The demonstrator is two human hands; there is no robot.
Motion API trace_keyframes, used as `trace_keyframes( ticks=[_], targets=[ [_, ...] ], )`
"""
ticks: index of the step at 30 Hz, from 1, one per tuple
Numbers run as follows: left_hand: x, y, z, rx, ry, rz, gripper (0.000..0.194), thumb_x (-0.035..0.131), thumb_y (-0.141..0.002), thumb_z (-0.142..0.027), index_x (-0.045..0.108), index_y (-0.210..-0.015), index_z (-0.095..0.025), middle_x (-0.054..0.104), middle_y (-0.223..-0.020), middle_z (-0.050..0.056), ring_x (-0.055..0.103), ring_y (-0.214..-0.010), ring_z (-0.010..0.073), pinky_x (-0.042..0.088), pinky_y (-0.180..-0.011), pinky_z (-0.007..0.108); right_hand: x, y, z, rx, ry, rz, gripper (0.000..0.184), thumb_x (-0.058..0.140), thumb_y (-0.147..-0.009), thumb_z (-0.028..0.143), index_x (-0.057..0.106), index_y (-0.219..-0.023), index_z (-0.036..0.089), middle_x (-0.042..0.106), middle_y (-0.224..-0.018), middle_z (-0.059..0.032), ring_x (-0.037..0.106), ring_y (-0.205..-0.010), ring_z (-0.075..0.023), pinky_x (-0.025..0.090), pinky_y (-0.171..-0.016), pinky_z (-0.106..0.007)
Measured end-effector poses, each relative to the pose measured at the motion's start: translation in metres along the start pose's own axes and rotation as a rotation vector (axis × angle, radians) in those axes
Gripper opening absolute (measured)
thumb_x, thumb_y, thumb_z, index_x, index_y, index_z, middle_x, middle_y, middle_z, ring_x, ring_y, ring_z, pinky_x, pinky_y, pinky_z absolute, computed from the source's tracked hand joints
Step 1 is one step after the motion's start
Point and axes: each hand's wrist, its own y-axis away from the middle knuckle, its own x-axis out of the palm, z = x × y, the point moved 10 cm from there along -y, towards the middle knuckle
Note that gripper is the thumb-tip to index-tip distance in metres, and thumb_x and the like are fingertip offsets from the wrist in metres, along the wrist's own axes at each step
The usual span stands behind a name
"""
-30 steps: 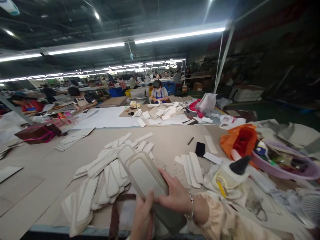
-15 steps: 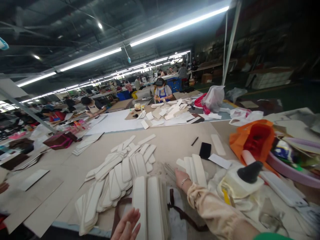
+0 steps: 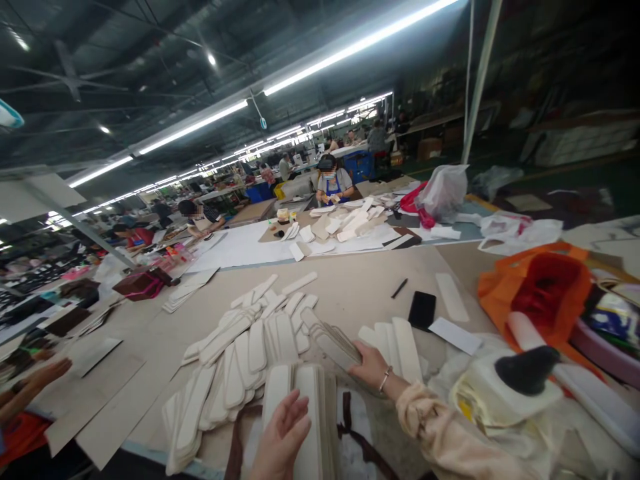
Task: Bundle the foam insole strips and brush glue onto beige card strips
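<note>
My right hand [image 3: 371, 368] is closed around one end of a small bundle of off-white strips [image 3: 330, 341], tilted above the table. Nothing is in my left hand [image 3: 284, 432], which hovers with fingers apart over two neat strip stacks [image 3: 311, 420] at the near edge; whether it touches them I cannot tell. Left of these, a large fanned heap of round-ended strips [image 3: 240, 360] spreads across the table. Several more pale strips [image 3: 395, 341] lie just beyond my right hand. A dark brown band [image 3: 363, 443] lies beside the stacks.
A black phone [image 3: 422, 311], a pen [image 3: 399, 288] and a white card [image 3: 455, 335] lie ahead right. Nearer are a black-topped white container [image 3: 510, 387] and an orange bag [image 3: 530, 287]. A co-worker's hand [image 3: 50, 373] shows at left; another person [image 3: 333, 183] sits opposite.
My right hand has lifted the strip bundle, which now tilts higher. My left hand has moved up and right over the stacks. The view has shifted slightly.
</note>
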Motion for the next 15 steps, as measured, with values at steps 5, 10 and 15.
trace_keyframes(
  ticks=[5, 10, 15],
  targets=[
    [0.089, -0.04, -0.018, 0.109, -0.161, 0.178, 0.096, 0.083, -0.047, -0.023, 0.04, -0.133, -0.018, 0.042, -0.14, 0.02, 0.038, -0.132, 0.0348, 0.029, -0.108, 0.046, -0.041, 0.013, 0.03, -0.217, -0.276, -0.156, 0.049, 0.071, -0.065, 0.027, 0.059, -0.112, 0.017, 0.068, -0.097, -0.0026, 0.062, -0.087, -0.0203, 0.05, -0.077, -0.031],
    [0.156, -0.074, -0.004, 0.18, -0.317, 0.399, 0.077, 0.079, -0.048, -0.018, 0.05, -0.119, -0.023, 0.053, -0.131, 0.013, 0.047, -0.123, 0.0316, 0.037, -0.101, 0.045, -0.043, 0.015, -0.001, -0.211, -0.393, -0.227, 0.05, 0.071, -0.062, 0.023, 0.06, -0.11, 0.015, 0.069, -0.092, -0.0031, 0.063, -0.082, -0.0211, 0.051, -0.074, -0.033],
    [0.163, -0.096, 0.044, 0.122, -0.418, 0.384, 0.073, 0.078, -0.044, -0.014, 0.053, -0.112, -0.021, 0.054, -0.129, 0.014, 0.05, -0.12, 0.0324, 0.04, -0.099, 0.044, -0.021, 0.023, -0.042, -0.11, -0.409, -0.216, 0.059, 0.07, -0.056, 0.017, 0.055, -0.114, 0.016, 0.068, -0.103, -0.0052, 0.063, -0.089, -0.0232, 0.051, -0.08, -0.036]
  ],
)
